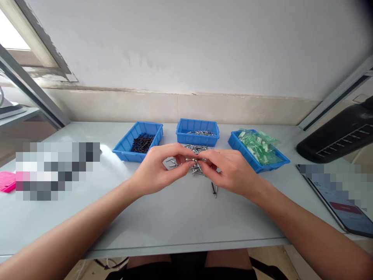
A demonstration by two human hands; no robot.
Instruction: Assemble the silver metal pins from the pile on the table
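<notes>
My left hand and my right hand meet over the middle of the table, fingertips pinched together. Between them are several small silver screws, held crosswise; which fingers bear them is hard to make out. Directly beyond and below lies a loose pile of silver screws, partly hidden by my fingers. Close under my right hand, a dark screw and a silver one lie apart from the pile.
At the back stand a blue bin of black screws, a blue bin with silver screws, and a blue bin holding green plastic packets. A phone and a black bottle are right. A pink item lies left.
</notes>
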